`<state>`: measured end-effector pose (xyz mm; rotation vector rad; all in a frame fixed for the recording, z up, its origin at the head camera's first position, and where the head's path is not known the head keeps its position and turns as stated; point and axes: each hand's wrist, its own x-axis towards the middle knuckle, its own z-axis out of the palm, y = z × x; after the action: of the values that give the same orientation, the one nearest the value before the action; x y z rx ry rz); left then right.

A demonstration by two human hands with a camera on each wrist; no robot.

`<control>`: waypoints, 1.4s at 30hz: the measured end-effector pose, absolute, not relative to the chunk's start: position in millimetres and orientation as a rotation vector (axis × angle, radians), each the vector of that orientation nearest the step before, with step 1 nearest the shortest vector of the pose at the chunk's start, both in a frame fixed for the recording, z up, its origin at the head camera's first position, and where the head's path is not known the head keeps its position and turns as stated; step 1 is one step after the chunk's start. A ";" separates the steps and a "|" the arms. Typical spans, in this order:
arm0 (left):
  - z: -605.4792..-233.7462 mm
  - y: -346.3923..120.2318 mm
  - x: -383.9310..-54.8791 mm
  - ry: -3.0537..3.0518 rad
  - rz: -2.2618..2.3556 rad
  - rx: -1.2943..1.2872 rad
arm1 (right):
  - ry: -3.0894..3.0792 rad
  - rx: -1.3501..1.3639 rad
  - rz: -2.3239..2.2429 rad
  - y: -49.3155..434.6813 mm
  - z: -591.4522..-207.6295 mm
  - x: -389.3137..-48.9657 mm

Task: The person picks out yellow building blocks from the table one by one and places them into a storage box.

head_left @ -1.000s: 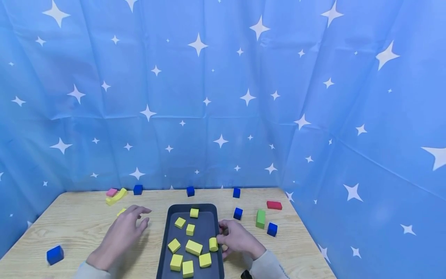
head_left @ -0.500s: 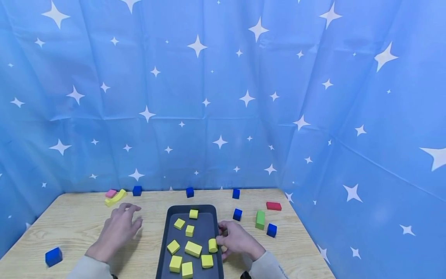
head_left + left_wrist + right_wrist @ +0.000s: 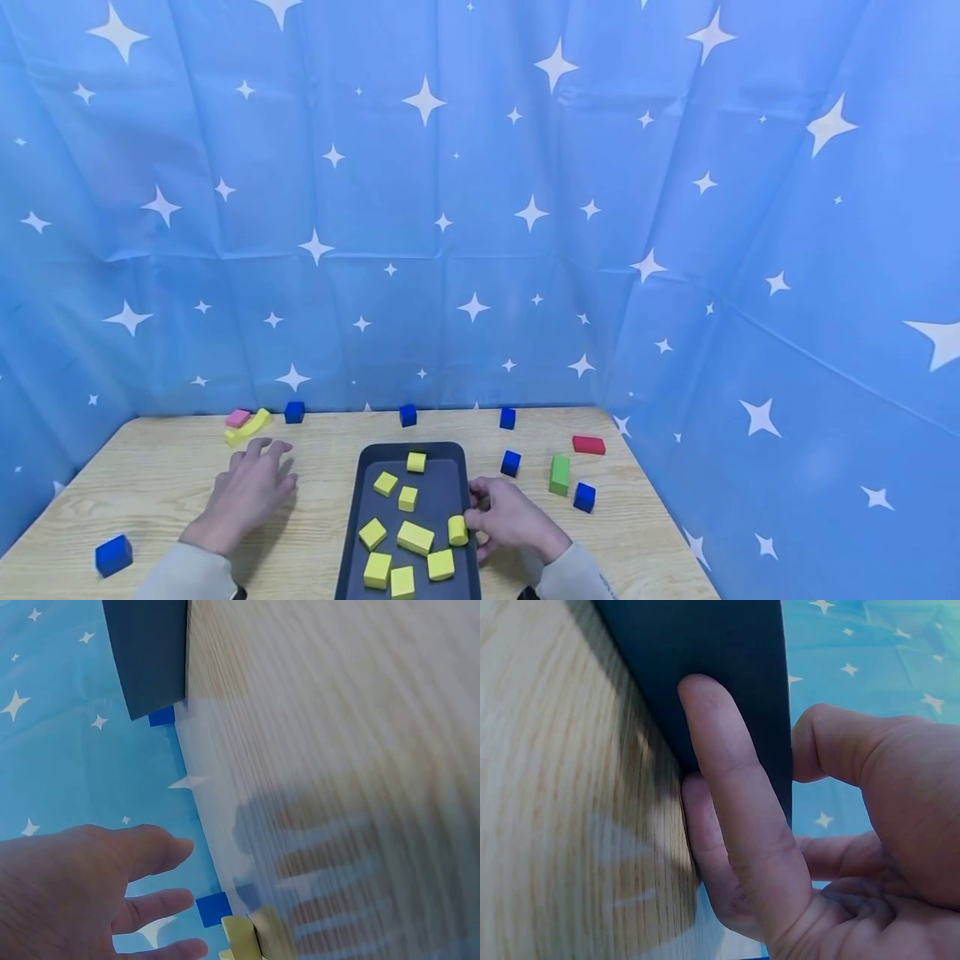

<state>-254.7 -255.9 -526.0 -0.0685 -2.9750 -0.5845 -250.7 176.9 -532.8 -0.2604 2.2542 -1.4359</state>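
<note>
A dark tray (image 3: 348, 546) on the wooden table carries several yellow blocks (image 3: 416, 537), some cubes, others cylinders. My right hand (image 3: 516, 518) grips the tray's right side. In the right wrist view, the thumb lies at the rim of the tray (image 3: 735, 637) and two fingers press its outer wall. To the left of the tray, my left hand (image 3: 247, 492) hovers over the table with its fingers spread, holding nothing. Beyond its fingertips lie a curved yellow block (image 3: 247, 427) and a pink block (image 3: 238, 418).
Blue cubes (image 3: 294, 412) are scattered along the back edge, at the left (image 3: 113, 556) and right of the tray. A green block (image 3: 559, 475) and a red block (image 3: 588, 445) lie on the right. A blue starred curtain (image 3: 480, 208) surrounds the table's back and sides.
My left hand has moved left, away from the tray. A yellow block seen beside it one second ago is now hidden. The right hand has stayed on the tray.
</note>
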 end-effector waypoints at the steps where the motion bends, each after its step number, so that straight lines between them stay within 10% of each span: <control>1: -526.7 -257.2 -255.8 -2.979 -0.586 -0.063 | 2.252 -0.262 -1.438 177.0 -533.3 -250.9; 42: -525.5 -256.4 -251.0 -2.974 -0.688 -0.237 | 2.233 -0.269 -1.457 178.2 -534.9 -250.8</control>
<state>-251.0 -256.4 -525.5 -0.2366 -2.9743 -0.6884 -250.8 178.2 -534.9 -0.2690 2.2328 -1.4575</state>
